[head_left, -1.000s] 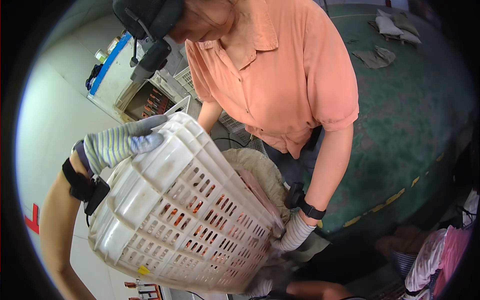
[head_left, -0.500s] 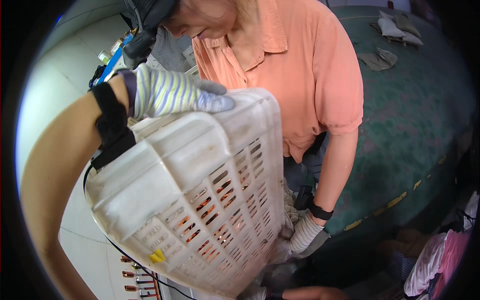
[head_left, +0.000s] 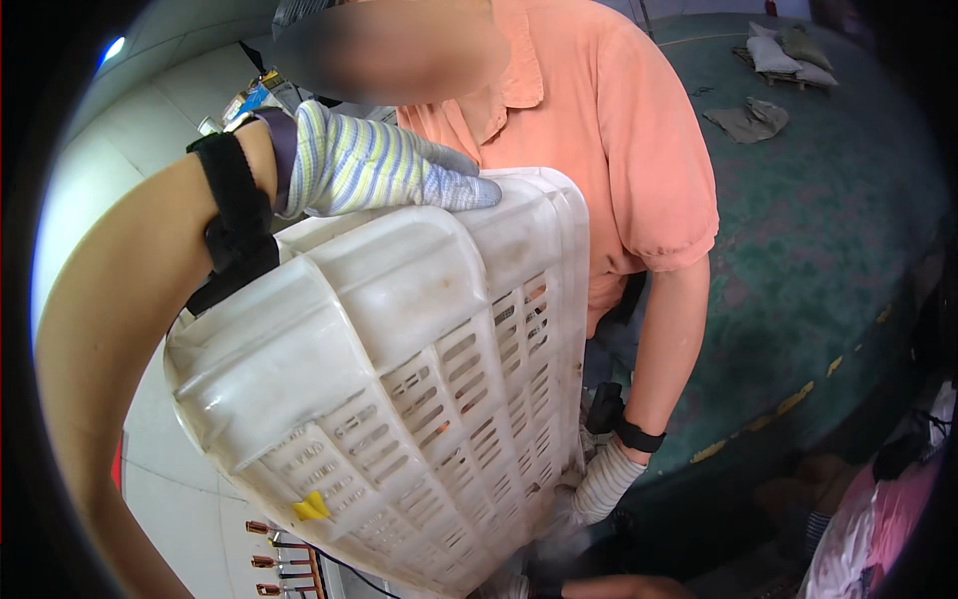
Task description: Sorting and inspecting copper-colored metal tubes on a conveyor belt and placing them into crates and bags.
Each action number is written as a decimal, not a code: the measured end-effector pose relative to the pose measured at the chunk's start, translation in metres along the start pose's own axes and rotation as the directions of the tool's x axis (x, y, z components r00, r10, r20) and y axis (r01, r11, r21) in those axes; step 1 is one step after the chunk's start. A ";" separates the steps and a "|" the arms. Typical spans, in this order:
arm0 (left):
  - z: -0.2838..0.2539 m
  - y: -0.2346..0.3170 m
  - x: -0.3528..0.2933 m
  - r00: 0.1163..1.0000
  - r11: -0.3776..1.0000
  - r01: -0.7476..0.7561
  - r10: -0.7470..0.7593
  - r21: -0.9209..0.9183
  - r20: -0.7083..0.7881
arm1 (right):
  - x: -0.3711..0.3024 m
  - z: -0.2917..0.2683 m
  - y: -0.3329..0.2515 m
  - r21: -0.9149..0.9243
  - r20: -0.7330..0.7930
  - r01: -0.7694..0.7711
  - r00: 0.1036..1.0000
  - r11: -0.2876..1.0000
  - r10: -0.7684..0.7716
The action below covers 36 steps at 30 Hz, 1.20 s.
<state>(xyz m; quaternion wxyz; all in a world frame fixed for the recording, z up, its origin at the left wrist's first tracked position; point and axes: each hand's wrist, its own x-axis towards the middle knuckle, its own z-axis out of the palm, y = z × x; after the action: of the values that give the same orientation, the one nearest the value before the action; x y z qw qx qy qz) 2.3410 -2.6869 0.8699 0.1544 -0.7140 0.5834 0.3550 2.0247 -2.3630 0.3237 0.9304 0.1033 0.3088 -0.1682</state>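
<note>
A large white plastic crate with slotted walls stands steeply tilted before me, its slotted outer side facing me. My left hand, in a striped knit glove, grips its upper edge. Low in the picture, my right hand in a pale glove is at the crate's lower edge, its fingers hidden. Opposite me is a person in an orange shirt. That person's gloved hand is beside the crate's lower right side. Few orange glints show through the slots; most of the inside is hidden.
Several copper-coloured pieces sit in a row at lower left. White and pink cloth or bags lie at lower right. On the green floor are a grey cloth and stacked sacks farther back.
The crate's upper part has shifted right and slightly up with my left hand. Bright orange pieces seen through its slots before have mostly gone from sight there.
</note>
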 end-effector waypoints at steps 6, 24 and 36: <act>0.011 0.003 -0.013 0.994 0.993 -0.112 0.113 -0.044 0.017 | -0.026 -0.002 0.007 0.009 -0.033 0.068 0.997 0.998 -0.067; 0.386 -0.292 -0.380 0.765 0.352 -0.171 -0.541 -0.920 -0.349 | 0.060 0.138 0.077 -0.413 0.143 -0.140 0.966 0.900 0.215; 0.827 -0.374 -0.447 0.393 -0.131 -0.361 -0.919 -0.923 -0.023 | 0.251 0.142 0.209 -0.668 0.083 -0.241 0.916 0.704 0.393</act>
<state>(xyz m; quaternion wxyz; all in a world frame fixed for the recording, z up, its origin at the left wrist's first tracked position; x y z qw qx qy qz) 2.3930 -1.7369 0.5252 -0.5852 -0.7797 -0.1127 0.1923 2.3686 -2.2744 0.3009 0.9513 -0.1901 0.2205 0.1015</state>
